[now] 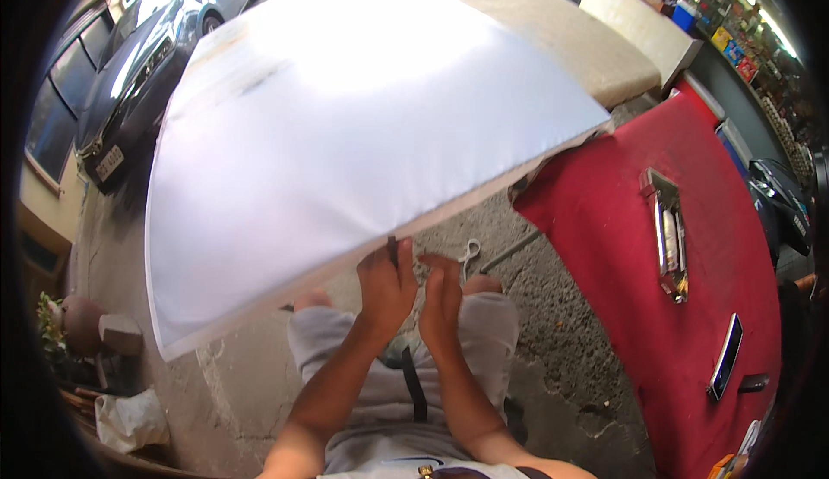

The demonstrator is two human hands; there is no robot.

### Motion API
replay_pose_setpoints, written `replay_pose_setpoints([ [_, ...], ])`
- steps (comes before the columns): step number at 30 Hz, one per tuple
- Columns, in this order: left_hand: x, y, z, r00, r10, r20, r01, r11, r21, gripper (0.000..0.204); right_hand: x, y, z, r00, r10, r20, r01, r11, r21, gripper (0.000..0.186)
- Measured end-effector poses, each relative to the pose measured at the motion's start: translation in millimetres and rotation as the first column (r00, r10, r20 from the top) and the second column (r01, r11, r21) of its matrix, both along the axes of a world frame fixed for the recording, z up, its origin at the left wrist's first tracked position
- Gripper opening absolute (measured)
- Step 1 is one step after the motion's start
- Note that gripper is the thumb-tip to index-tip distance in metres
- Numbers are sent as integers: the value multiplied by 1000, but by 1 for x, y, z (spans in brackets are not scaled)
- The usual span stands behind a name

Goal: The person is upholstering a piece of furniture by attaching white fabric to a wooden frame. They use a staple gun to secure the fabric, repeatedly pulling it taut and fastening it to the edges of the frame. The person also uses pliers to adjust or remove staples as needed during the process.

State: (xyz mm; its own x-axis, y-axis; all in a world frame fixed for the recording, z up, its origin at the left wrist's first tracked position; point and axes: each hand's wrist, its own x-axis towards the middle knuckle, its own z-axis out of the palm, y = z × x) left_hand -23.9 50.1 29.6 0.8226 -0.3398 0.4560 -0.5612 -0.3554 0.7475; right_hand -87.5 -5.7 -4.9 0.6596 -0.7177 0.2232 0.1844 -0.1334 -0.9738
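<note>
A large white sheet (345, 168) is spread over a broad, flat panel in front of me, its near edge running up to the right. At that edge is my left hand (386, 293), closed, with a small dark piece (393, 250) between its fingers; its kind is too small to make out. Just to the right, my right hand (441, 296) is turned edge-on, its fingers reaching toward the left hand. I see nothing in it. A thin white cord loop (471, 253) shows beyond the right hand, and I cannot tell whether they touch.
On the right stands a red-covered surface (587, 211) with a long open box (669, 237) of small items and a phone (727, 356). A beige padded panel (561, 34) lies beyond the sheet. Cars (142, 65) are parked at far left. Rough concrete floor (553, 332) lies below.
</note>
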Motion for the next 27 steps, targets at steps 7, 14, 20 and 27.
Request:
replay_pose_setpoints([
  [7, 27, -11, -30, 964, 73, 255, -48, 994, -103, 19, -75, -86, 92, 968, -232, 94, 242, 778, -580, 17],
  [14, 43, -17, -26, 888, 76, 454, 18, 980, -199, 24, -109, -170, 165, 598, -801, -19, 162, 144, -976, 25],
  [20, 42, -14, -38, 924, 40, 380, 23, 987, -159, 19, -118, -184, 162, 295, -884, -362, -196, 315, -929, 39],
  [27, 43, -18, -32, 895, 65, 441, 56, 965, -255, 13, -111, -222, 172, 352, -802, -482, -82, 487, -870, 44],
])
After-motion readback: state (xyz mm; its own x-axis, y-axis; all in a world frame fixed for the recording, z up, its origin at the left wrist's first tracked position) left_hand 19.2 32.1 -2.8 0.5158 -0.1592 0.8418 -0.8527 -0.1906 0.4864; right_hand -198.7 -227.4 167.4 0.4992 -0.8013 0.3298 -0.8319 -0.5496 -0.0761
